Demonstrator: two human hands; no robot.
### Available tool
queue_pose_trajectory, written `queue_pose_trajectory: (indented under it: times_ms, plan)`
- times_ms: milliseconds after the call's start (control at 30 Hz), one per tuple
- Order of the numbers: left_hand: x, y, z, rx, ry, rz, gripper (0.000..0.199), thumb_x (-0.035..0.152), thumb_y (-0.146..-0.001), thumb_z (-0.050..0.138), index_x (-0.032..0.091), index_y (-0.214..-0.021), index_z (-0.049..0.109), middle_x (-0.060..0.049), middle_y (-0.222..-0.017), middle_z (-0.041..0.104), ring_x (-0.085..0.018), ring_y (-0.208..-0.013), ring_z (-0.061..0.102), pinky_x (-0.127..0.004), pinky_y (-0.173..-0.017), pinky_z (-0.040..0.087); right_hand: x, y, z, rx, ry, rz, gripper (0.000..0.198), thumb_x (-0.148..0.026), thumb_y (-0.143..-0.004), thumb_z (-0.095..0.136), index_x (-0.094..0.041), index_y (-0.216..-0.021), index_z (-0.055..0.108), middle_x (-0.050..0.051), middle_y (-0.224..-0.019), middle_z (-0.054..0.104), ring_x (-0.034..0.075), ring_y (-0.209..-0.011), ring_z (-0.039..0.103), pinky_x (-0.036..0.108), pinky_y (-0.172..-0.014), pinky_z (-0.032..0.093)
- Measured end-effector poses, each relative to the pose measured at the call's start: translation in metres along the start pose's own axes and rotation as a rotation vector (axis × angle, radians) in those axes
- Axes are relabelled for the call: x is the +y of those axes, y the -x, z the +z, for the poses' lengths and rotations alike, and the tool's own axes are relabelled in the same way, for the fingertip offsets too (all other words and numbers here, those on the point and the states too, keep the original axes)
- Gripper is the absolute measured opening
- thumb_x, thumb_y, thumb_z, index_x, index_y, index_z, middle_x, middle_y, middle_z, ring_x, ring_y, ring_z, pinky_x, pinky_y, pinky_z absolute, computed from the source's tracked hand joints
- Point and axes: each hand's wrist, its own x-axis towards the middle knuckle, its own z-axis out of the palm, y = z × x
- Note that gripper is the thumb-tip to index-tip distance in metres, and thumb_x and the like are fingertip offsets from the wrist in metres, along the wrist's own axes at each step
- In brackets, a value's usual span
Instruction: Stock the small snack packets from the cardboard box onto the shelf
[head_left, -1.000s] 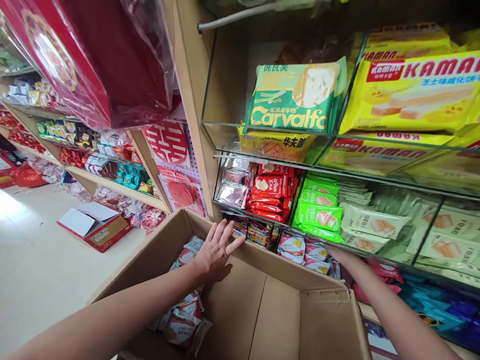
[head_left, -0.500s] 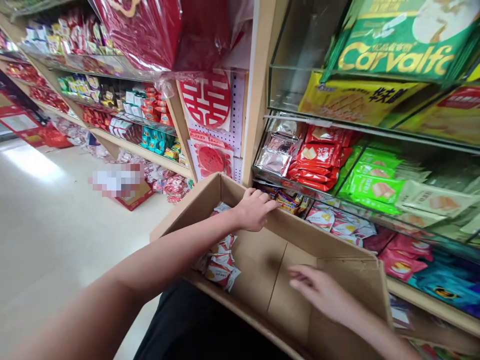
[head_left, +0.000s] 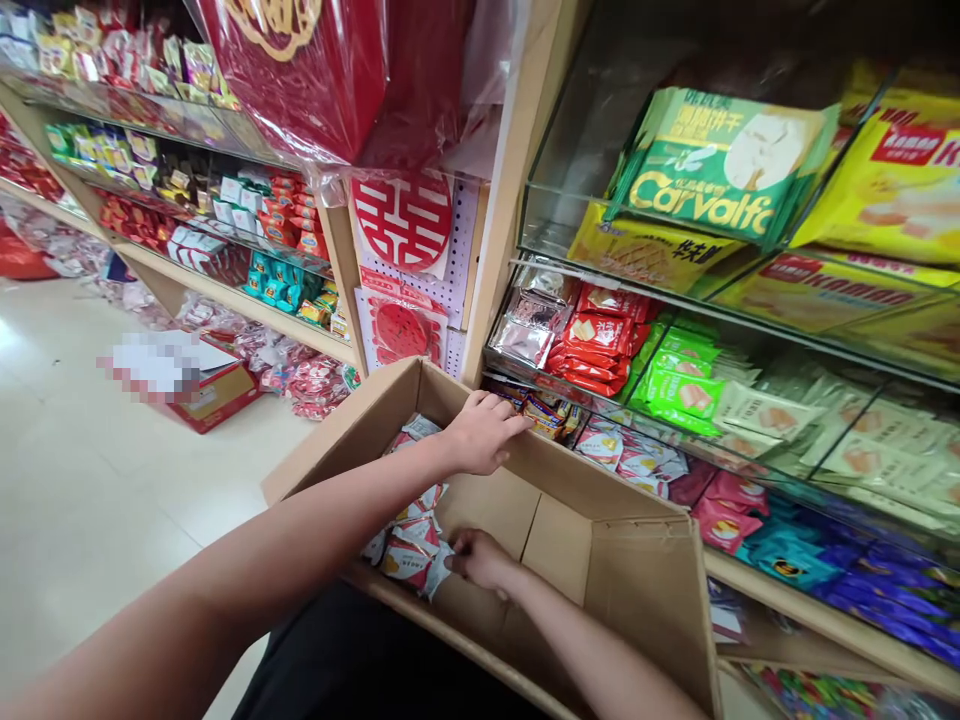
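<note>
2 bare arms in view. Left arm [head_left: 247,580] comes in from lower left, long diagonal up and right, slight bend at elbow. Left wrist [head_left: 448,452] near straight. Left grip [head_left: 484,432] back side up, fingers [head_left: 514,421] pointing right and bent down at the tips, thumb side lower. Right forearm [head_left: 592,635] comes in from bottom edge, slants up and left. Right grip [head_left: 484,562] lower than left one, just beside the left forearm, apart from it. Right fingers [head_left: 463,541] curled, pointing left; fingertip closure unclear. Black-clothed lap [head_left: 360,660] at bottom, between 2 arms.
</note>
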Motion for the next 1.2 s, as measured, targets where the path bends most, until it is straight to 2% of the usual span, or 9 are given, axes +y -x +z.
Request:
queue_pose_trajectory:
  times_ms: [200,267,333,500,833,933,1033,1100,1200]
  plan:
    - [-0.002,0.006,-0.008,0.198,0.412,-0.010,0.032,0.020,-0.082,0.041,0.016,-0.113,0.051,-0.007,-0.101,0.059,-0.017,-0.097,0.050,-0.035,-0.091,0.032,-0.029,0.028,-0.082,0.101,0.106,-0.046,0.010,-0.024,-0.065,0.058,-0.018,-0.063,0.050,-0.003,-0.057,0.050,0.012,-0.057,0.045,0.024,-0.057,0.035]
    - [0.005,0.009,-0.009,0.232,0.606,-0.057,0.032,0.027,-0.086,0.038,0.013,-0.112,0.050,-0.008,-0.100,0.059,-0.015,-0.093,0.053,-0.030,-0.085,0.038,-0.046,0.043,-0.107,0.183,-0.003,-0.122,0.018,-0.034,-0.072,0.055,-0.018,-0.069,0.049,-0.001,-0.064,0.052,0.013,-0.062,0.047,0.025,-0.061,0.037]
    - [0.017,0.012,-0.006,0.153,0.805,-0.140,0.038,0.038,-0.087,0.038,0.012,-0.112,0.048,-0.007,-0.094,0.060,-0.014,-0.084,0.055,-0.027,-0.075,0.043,-0.059,0.056,-0.119,0.273,-0.180,-0.174,0.025,-0.041,-0.074,0.057,-0.017,-0.071,0.049,0.000,-0.067,0.054,0.013,-0.065,0.049,0.026,-0.063,0.039]
    - [0.045,0.014,0.008,-0.202,1.123,-0.396,0.046,0.054,-0.083,0.035,0.014,-0.085,0.055,0.002,-0.063,0.056,-0.009,-0.052,0.052,-0.019,-0.048,0.040,-0.066,0.069,-0.105,0.394,-0.588,-0.159,0.028,-0.044,-0.074,0.061,-0.018,-0.075,0.051,0.001,-0.072,0.056,0.013,-0.066,0.051,0.027,-0.065,0.041]
    - [0.053,0.012,0.012,-0.246,1.413,-0.452,0.045,0.058,-0.069,0.053,0.014,-0.078,0.052,0.004,-0.058,0.052,-0.007,-0.046,0.046,-0.019,-0.041,0.037,-0.062,0.063,-0.090,0.486,-0.891,-0.175,0.028,-0.045,-0.076,0.058,-0.019,-0.074,0.049,0.000,-0.073,0.056,0.012,-0.064,0.049,0.022,-0.055,0.038]
    - [0.053,0.012,0.015,-0.192,1.515,-0.446,0.047,0.053,-0.059,0.067,0.015,-0.080,0.048,0.003,-0.067,0.055,-0.008,-0.056,0.050,-0.020,-0.052,0.041,-0.060,0.063,-0.091,0.524,-0.757,-0.172,0.030,-0.049,-0.077,0.055,-0.019,-0.077,0.048,-0.001,-0.071,0.054,0.012,-0.062,0.048,0.022,-0.055,0.037]
    - [0.056,0.015,0.017,-0.199,1.408,-0.378,0.047,0.041,-0.051,0.075,0.015,-0.078,0.048,0.005,-0.068,0.053,-0.007,-0.059,0.048,-0.019,-0.054,0.039,-0.055,0.061,-0.094,0.579,-0.437,-0.207,0.032,-0.051,-0.077,0.052,-0.019,-0.078,0.050,-0.002,-0.068,0.051,0.012,-0.062,0.045,0.021,-0.056,0.037]
    - [0.061,0.016,0.019,-0.191,1.348,-0.358,0.043,0.039,-0.053,0.075,0.015,-0.077,0.048,0.006,-0.066,0.052,-0.006,-0.058,0.047,-0.018,-0.052,0.037,-0.051,0.060,-0.097,0.651,-0.260,-0.204,0.036,-0.053,-0.079,0.048,-0.018,-0.070,0.048,-0.003,-0.061,0.046,0.011,-0.058,0.041,0.021,-0.053,0.034]
    - [0.067,0.017,0.024,-0.175,1.468,-0.444,0.046,0.048,-0.059,0.069,0.017,-0.079,0.042,0.007,-0.058,0.052,-0.006,-0.048,0.048,-0.017,-0.044,0.037,-0.046,0.058,-0.099,0.785,-0.174,-0.127,0.043,-0.056,-0.080,0.042,-0.018,-0.061,0.042,-0.003,-0.054,0.041,0.010,-0.052,0.037,0.021,-0.047,0.029]
